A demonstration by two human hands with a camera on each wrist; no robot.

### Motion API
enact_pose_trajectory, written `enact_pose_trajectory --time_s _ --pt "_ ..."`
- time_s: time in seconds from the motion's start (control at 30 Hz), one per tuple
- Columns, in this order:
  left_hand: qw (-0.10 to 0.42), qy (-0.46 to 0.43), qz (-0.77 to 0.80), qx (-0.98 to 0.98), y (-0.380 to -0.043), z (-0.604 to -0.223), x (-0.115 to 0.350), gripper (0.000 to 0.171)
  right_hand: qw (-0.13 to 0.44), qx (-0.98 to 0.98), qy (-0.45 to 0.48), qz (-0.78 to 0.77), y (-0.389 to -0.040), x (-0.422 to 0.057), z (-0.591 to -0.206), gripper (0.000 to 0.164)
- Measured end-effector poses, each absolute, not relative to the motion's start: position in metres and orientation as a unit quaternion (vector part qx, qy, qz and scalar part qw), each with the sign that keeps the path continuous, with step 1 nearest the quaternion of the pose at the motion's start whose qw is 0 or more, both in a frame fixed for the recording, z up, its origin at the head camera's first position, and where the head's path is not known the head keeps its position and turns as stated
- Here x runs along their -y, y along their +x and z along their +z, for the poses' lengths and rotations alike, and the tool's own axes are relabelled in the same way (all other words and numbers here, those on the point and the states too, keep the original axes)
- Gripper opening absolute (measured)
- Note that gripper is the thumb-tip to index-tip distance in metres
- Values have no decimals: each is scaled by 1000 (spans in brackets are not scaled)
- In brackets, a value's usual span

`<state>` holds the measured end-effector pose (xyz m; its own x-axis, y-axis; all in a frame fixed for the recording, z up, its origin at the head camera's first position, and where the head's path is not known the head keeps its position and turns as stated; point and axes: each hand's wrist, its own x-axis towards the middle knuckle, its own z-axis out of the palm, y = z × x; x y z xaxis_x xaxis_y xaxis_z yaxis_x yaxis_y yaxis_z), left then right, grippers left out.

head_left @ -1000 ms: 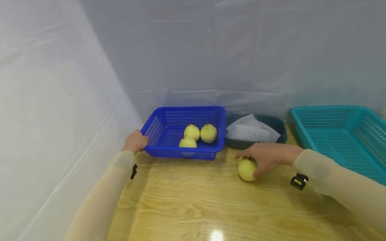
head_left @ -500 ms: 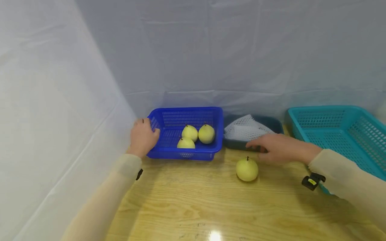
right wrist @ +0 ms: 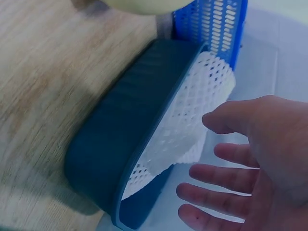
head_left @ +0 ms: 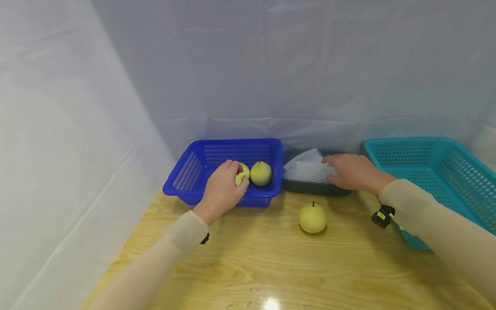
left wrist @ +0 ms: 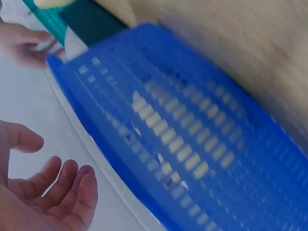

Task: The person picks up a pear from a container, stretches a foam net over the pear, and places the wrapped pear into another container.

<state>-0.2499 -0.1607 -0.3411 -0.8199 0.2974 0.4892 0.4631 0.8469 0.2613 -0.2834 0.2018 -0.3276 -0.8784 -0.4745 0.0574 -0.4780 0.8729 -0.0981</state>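
Note:
My left hand [head_left: 224, 188] is over the front of the blue basket [head_left: 186, 168], its fingers loosely bent and holding nothing in the left wrist view. Inside the basket, one pear [head_left: 261, 173] shows whole; another pear [head_left: 243, 172] is partly covered by that hand, and any further one is hidden. My right hand [head_left: 354, 172] hovers above the dark green bin [head_left: 314, 187], fingers spread, apart from the white foam netting [right wrist: 192, 110] in the right wrist view. A yellow-green pear [head_left: 312, 218] stands stem up on the table in front of the bin.
At the right stands a teal basket [head_left: 418, 176], partly behind my right forearm. White sheeting [head_left: 232, 64] hangs behind the containers and along the left side. The wooden table [head_left: 248, 258] extends toward me.
My right hand has let go of the pear and moved up over the dark bin. My left hand has left the blue basket's left rim and moved right, over the basket's front.

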Motion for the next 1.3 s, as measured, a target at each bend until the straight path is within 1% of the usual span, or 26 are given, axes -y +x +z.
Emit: enact_pose_trajectory --time_s 0.13,0.27,0.37,0.43,0.53,0.63,0.7,0.8,0.93,1.03,1.17,1.3 --pt "224 -234 -193 926 -238 -347 146 11 -14 976 216 39 -296 -200 -331 56" --pt "227 -262 -188 919 -230 -353 134 9 -52 981 188 23 -303 -196 -333 55" --pt "226 -280 -186 914 -224 -356 126 9 -64 982 177 20 -305 -194 -335 47" --pt "218 -289 -190 913 -221 -357 121 10 -59 983 174 27 -306 -195 -336 35" --pt "208 -293 -187 915 -217 -358 117 9 -23 983 180 41 -305 -197 -336 21" --pt "200 -290 -192 916 -215 -359 114 7 21 980 188 57 -302 -199 -335 17" --pt "190 -286 -201 917 -214 -359 114 6 48 978 191 67 -300 -200 -333 16" --pt "158 -277 -233 919 -213 -359 112 5 87 974 190 86 -294 -201 -328 18" --pt "112 -265 -277 917 -211 -358 109 3 134 964 191 127 -280 -200 -319 26" --pt "97 -264 -296 913 -210 -356 106 5 152 954 198 168 -266 -199 -313 27" --pt "87 -265 -314 907 -208 -351 100 8 166 941 205 215 -247 -196 -308 22" --pt "74 -262 -342 900 -207 -348 92 16 177 927 218 248 -229 -191 -306 19"
